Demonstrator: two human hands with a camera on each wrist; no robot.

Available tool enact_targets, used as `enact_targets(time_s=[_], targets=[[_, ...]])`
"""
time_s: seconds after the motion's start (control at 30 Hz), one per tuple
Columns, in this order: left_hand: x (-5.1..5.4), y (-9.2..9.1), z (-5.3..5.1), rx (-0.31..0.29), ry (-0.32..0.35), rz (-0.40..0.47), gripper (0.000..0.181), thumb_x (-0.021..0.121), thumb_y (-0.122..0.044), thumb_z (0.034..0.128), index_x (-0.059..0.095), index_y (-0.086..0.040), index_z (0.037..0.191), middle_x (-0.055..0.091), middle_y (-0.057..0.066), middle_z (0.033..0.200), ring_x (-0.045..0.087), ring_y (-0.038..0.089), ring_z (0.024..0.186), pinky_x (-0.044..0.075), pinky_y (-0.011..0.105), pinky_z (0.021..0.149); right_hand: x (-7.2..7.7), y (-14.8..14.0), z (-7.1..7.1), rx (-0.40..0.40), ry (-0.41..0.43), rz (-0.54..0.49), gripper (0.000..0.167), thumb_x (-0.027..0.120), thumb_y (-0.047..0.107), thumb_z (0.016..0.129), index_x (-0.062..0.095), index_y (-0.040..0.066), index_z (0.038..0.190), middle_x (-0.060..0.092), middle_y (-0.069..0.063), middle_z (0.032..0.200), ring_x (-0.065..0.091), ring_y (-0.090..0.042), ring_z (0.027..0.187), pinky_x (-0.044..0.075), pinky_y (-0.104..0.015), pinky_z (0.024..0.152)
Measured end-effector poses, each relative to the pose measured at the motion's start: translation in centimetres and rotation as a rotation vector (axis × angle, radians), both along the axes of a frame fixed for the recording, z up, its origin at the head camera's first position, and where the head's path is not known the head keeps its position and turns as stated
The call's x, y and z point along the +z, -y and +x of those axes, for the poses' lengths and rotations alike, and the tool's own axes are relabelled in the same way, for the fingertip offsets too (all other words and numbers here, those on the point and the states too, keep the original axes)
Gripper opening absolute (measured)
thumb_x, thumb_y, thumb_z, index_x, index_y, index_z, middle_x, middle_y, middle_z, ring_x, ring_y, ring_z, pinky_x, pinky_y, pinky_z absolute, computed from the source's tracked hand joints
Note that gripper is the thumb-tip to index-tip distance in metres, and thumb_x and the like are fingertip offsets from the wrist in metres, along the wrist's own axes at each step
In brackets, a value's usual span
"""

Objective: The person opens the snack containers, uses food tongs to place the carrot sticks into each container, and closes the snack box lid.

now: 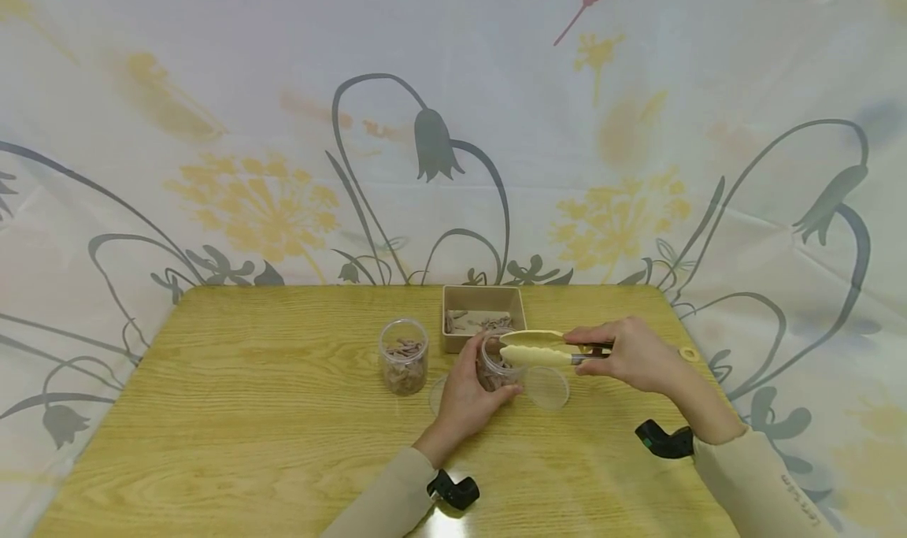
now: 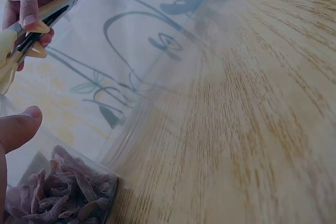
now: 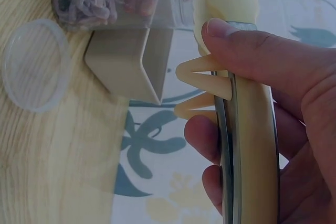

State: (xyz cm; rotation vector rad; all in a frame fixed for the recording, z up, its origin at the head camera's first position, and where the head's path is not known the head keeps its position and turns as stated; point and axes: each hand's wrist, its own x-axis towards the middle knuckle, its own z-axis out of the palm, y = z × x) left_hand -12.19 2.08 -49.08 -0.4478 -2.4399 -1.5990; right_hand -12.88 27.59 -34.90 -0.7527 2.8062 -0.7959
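Observation:
My left hand (image 1: 464,400) grips a clear round jar (image 1: 490,379), its thumb on the near side. Greyish-purple strips (image 2: 63,187) fill the lower part of that jar. With thumb and fingers my right hand (image 1: 638,357) holds a pair of tongs (image 1: 536,356) with pale yellow scalloped heads and metal handles. The tongs lie nearly level, their heads at the jar's mouth; whether anything is between the heads cannot be told. Just behind the jar stands a beige rectangular box (image 1: 453,343) with more strips scattered on its bottom.
Left of the hands, a second clear jar (image 1: 405,369) stands uncovered, partly filled with similar strips. A clear round lid (image 1: 549,388) lies right of the gripped jar; another lid (image 1: 437,395) is partly hidden by my left hand. A patterned cloth (image 1: 453,207) hangs behind the wooden table (image 1: 269,412).

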Motion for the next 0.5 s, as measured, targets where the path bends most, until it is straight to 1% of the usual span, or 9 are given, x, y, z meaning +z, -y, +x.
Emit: enact_targets(time_s=[0.1,0.2,0.27,0.33,0.43,0.5], targets=[[0.03,0.03,-0.03,0.0,0.0,-0.001,0.094,0.091,-0.032,0.073,0.038,-0.014,0.149,0.053,0.012,0.139,0.053,0.031,0.125,0.044,0.052,0.1,0.06,-0.08,-0.06,0.01,-0.006,0.003,0.044,0.082,0.02,0.083,0.071,0.007,0.124,0.065,-0.022,0.125,0.07,-0.028,0.096,0.054,-0.024,0.065],[0.05,0.07,0.0,0.0,0.008,-0.006,0.094,0.09,-0.032,0.0737,0.038,-0.012,0.149,0.053,0.012,0.139,0.053,0.031,0.124,0.045,0.052,0.1,0.11,-0.16,-0.11,0.011,-0.015,0.008,0.045,0.082,0.02,0.084,0.07,0.007,0.125,0.066,-0.018,0.124,0.07,-0.018,0.09,0.054,-0.025,0.066],[0.03,0.07,-0.02,-0.002,0.011,-0.007,0.094,0.09,-0.032,0.0742,0.037,-0.012,0.15,0.052,0.011,0.14,0.053,0.03,0.124,0.045,0.052,0.1,0.07,-0.22,-0.2,0.006,-0.013,-0.002,0.046,0.081,0.02,0.084,0.069,0.007,0.127,0.068,-0.014,0.122,0.067,-0.012,0.084,0.054,-0.025,0.064],[-0.02,0.07,-0.03,-0.003,0.012,-0.01,0.094,0.09,-0.032,0.0747,0.037,-0.011,0.15,0.052,0.01,0.141,0.053,0.029,0.125,0.045,0.051,0.1,-0.02,-0.27,-0.32,-0.004,-0.028,-0.013,0.048,0.081,0.019,0.084,0.068,0.006,0.128,0.07,-0.011,0.119,0.064,-0.008,0.081,0.052,-0.025,0.061],[-0.12,-0.01,-0.14,-0.005,0.003,-0.005,0.094,0.09,-0.03,0.0745,0.038,-0.012,0.15,0.051,0.008,0.142,0.052,0.028,0.126,0.044,0.05,0.101,-0.22,-0.34,-0.65,-0.027,-0.053,-0.039,0.049,0.082,0.019,0.084,0.068,0.006,0.129,0.072,-0.007,0.112,0.061,-0.007,0.076,0.047,-0.026,0.055],[-0.13,-0.04,-0.18,-0.006,-0.002,-0.003,0.094,0.09,-0.03,0.0741,0.038,-0.012,0.15,0.05,0.008,0.143,0.051,0.028,0.127,0.044,0.05,0.102,-0.28,-0.3,-0.98,-0.046,-0.073,-0.051,0.049,0.081,0.019,0.084,0.067,0.006,0.129,0.073,-0.007,0.11,0.06,-0.008,0.076,0.045,-0.026,0.052]])
